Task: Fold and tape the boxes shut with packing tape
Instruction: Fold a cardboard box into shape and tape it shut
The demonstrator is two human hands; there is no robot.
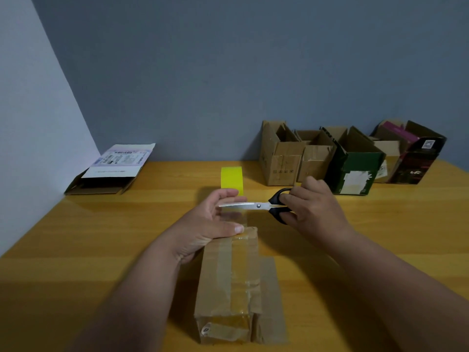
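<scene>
Head view: at lower centre the left hand (pixel 213 224) holds clear tape (pixel 234 217) above the taped box (pixel 228 283); the right hand (pixel 314 207) grips scissors (pixel 256 206). Open boxes (pixel 317 158) upper right; their contents and labels are unreadable.

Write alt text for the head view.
A right hand holds black-handled scissors across clear tape stretched by the left hand from a yellow tape roll to a taped cardboard box. Open boxes line the wall on a wooden table.
</scene>
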